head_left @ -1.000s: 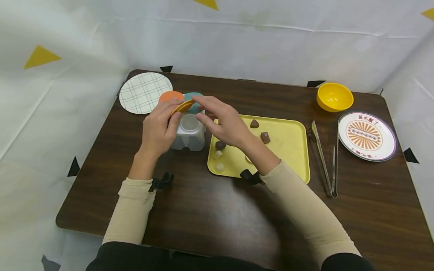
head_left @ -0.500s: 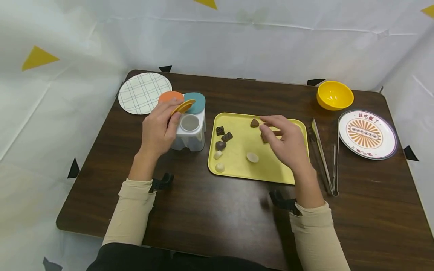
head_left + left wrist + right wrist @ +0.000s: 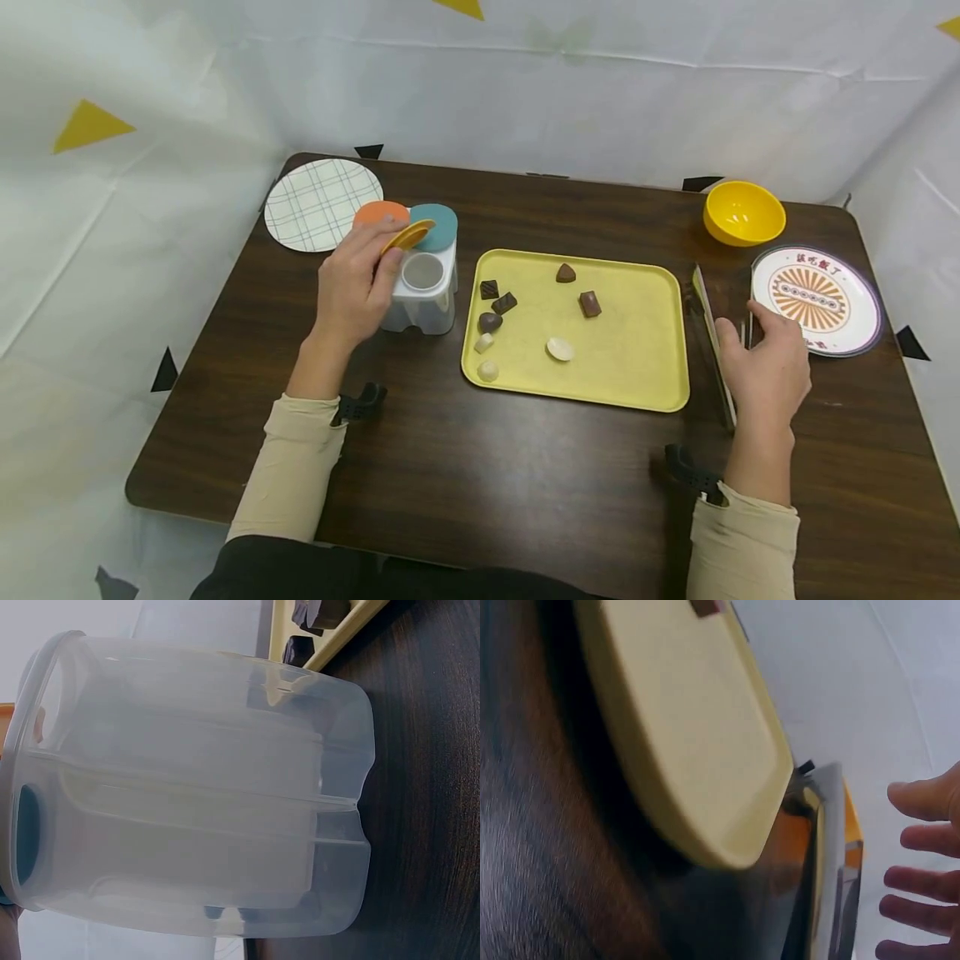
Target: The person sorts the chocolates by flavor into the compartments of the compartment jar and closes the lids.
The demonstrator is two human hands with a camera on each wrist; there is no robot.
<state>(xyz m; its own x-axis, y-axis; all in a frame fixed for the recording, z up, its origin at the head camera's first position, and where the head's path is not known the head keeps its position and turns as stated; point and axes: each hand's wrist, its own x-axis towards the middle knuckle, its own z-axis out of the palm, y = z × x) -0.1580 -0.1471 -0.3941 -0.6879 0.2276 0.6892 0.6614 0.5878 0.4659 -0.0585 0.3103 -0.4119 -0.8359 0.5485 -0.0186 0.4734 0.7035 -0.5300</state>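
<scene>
With my left hand I pinch the yellow lid by the container, left. My right hand, the nearer, is spread over the tongs, lying near-to-far; contact I cannot surely tell.

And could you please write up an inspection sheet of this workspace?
Surface: dark wood-grain table.
Job's things: yellow lid, off the translucent container; tongs between yellow tray and printed plate.
Clutter: chocolate-like pieces on the tray; flat checked disc, yellow bowl.
Hands: left hand holds the lid; right hand by the tongs, fingers apart, holding nothing.
Cables: nothing seen.
Surroundings: white sheeting with yellow and black patches.
</scene>
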